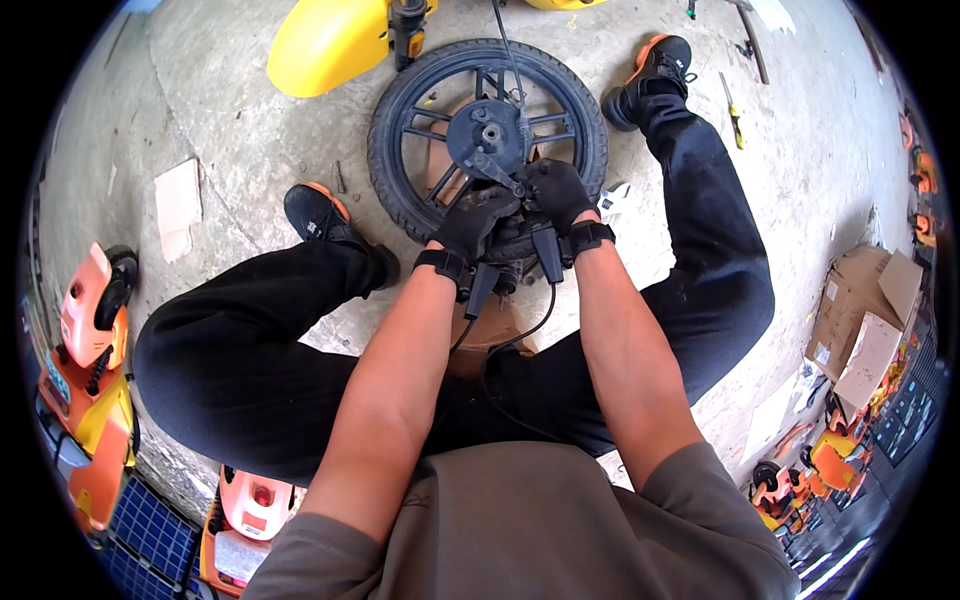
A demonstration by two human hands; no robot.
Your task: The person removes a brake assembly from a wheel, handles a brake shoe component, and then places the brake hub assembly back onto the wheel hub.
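A black spoked motorcycle wheel (pixel 487 130) with its tyre lies flat on the concrete floor between my feet. Its dark hub and brake drum (pixel 484 133) face up, with a thin cable running off toward the top. My left hand (pixel 472 220), in a black glove, presses on the wheel's near side by the hub arm. My right hand (pixel 556 192), also gloved, grips the same part right beside it. What exactly the fingers hold is hidden under the gloves. Black wrist devices with a cable hang from both wrists.
A yellow mudguard (pixel 325 42) lies at the top left. A screwdriver (pixel 734 115) and small tools lie at the top right. Cardboard boxes (pixel 865 315) stand at the right, orange machines (pixel 92 380) at the left. A cardboard scrap (pixel 177 205) lies on the floor.
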